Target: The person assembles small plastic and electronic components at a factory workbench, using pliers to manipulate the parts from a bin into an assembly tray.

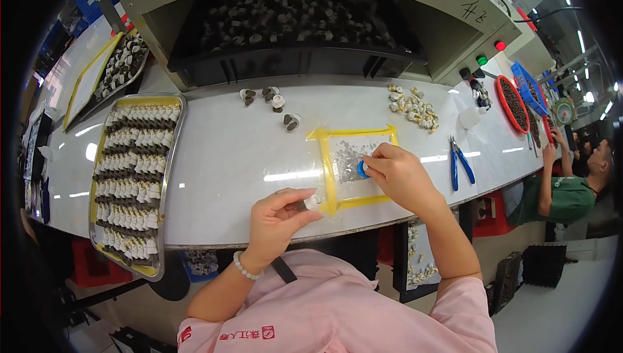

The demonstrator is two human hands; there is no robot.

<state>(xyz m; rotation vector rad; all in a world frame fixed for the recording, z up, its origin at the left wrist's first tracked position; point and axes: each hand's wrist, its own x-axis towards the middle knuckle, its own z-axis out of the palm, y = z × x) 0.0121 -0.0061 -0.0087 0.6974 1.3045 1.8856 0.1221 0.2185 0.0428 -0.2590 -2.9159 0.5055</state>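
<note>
Near the table's front edge, my left hand [279, 220] pinches a small white and dark figurine part [313, 202] between thumb and fingertips. My right hand [405, 178] has its fingers closed on a small round blue piece [362, 169]; the fingers partly hide it, so its kind is unclear. That piece is over a white sheet [373, 142] edged with yellow tape [328, 171] and marked with grey smudges. Several similar white and dark parts [278, 101] lie farther back on the table.
At left, a metal tray [180, 132] bears rows of white and dark parts. A black bin [259, 66] full of them sits inside a grey machine [454, 12]. Cream-coloured pieces [415, 109], blue-handled pliers [461, 163] and a white bottle [470, 117] lie to the right. Another person [571, 184] sits far right.
</note>
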